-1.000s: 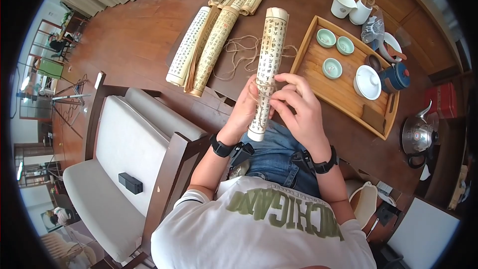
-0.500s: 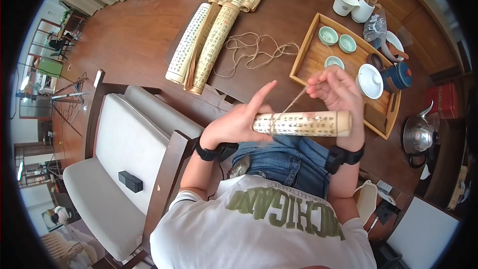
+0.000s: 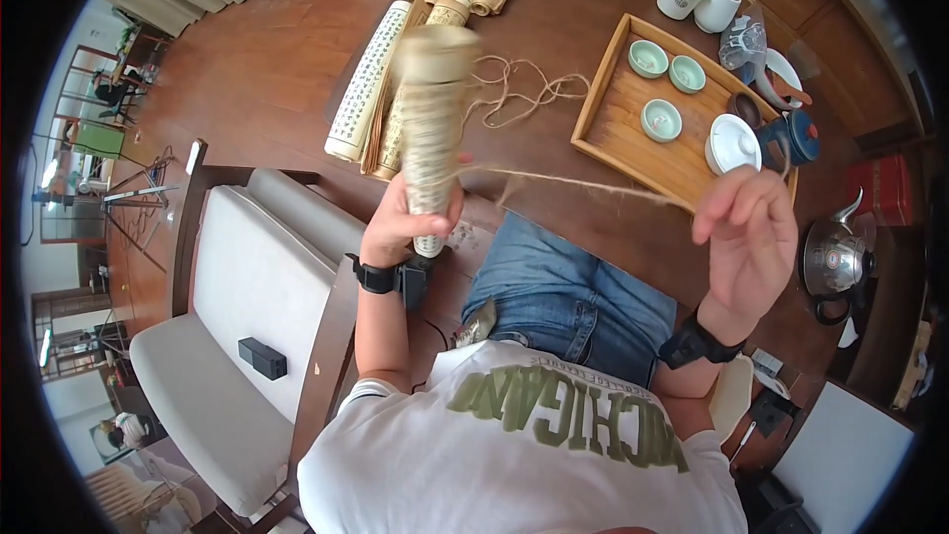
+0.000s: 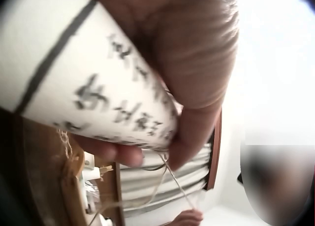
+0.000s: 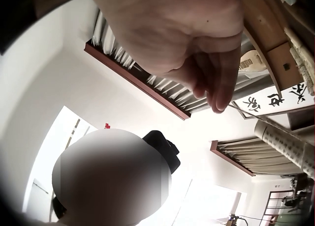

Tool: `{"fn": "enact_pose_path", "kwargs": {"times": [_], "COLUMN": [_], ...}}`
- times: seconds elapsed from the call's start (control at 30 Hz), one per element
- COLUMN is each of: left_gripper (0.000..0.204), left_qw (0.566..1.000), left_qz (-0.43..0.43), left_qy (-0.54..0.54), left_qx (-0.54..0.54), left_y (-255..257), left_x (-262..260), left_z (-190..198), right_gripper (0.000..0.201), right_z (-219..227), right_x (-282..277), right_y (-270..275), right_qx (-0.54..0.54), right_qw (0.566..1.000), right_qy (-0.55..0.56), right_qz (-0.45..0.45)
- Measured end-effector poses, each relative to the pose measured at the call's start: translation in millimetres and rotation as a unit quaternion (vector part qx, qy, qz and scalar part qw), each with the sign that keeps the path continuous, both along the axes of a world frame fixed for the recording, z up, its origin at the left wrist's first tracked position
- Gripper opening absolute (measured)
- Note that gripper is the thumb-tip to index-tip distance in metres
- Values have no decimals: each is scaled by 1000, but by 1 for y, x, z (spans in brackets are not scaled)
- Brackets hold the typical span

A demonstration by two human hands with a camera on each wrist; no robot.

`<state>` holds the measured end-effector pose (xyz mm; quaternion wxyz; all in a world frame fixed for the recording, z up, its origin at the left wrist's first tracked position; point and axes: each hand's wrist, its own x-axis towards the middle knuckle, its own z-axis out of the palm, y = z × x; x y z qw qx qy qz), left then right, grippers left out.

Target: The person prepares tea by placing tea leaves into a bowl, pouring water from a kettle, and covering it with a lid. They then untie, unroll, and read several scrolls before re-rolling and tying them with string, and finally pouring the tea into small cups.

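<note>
My left hand (image 3: 390, 222) grips a rolled paper scroll (image 3: 431, 129) near its lower end, thumb across the front. The scroll stands nearly upright in the head view and is blurred; brush-style characters show on its paper (image 4: 113, 83) in the left wrist view. From the scroll a strand of twine (image 3: 578, 181) runs rightward, stretched almost straight. At its far end my right hand (image 3: 748, 237) pinches it between thumb and fingertips, raised above the tray's near corner. The right wrist view shows the twine (image 5: 261, 118) leaving those fingertips toward the scroll.
More rolled scrolls (image 3: 364, 89) lie at the table's left, with others behind. Loose twine (image 3: 524, 89) is coiled on the table (image 3: 554, 30). A wooden tray (image 3: 608, 133) holds green cups (image 3: 660, 120) and a white lidded bowl (image 3: 732, 143). A steel kettle (image 3: 835, 262) stands at right.
The scroll swung from upright to lying crosswise, then upright again farther left in my left hand. My right hand left the scroll and moved right, drawing the twine out long.
</note>
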<state>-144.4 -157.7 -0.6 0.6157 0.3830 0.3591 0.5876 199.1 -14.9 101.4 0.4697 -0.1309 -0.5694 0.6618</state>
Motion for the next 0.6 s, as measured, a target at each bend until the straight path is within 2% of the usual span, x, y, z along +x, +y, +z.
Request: {"fn": "enact_pose_path", "kwargs": {"times": [0.07,0.1,0.17,0.2,0.27,0.3,0.4,0.5,0.6], "left_gripper": [71,68,63,61,56,50,44,39,38], "left_qw": [996,999,986,963,882,878,777,775,804], "left_qz": [-27,-31,-35,-41,-53,-61,-43,-5,31], "left_qy": [-70,9,165,268,462,474,628,631,594], "left_qx": [56,33,-13,17,75,29,1,-35,-25], "left_y": [-4,-6,-10,-7,3,3,2,1,0], "left_x": [-1,-2,-3,-2,4,9,13,12,9], "left_z": [-5,-4,2,5,14,21,29,38,37], "right_gripper": [27,25,26,26,27,28,29,29,29], "right_z": [-3,-4,-2,0,2,4,7,13,14], "right_x": [-1,0,-2,-4,-7,-7,-5,-7,-3], "right_y": [3,4,4,3,3,2,-2,-11,-16], "right_qx": [-2,-7,-5,-3,8,14,40,67,68], "right_qw": [999,999,997,996,995,994,994,991,989], "right_qy": [11,26,50,63,45,36,18,34,60], "right_qz": [-47,-31,-57,-70,-93,-105,-100,-108,-115]}}
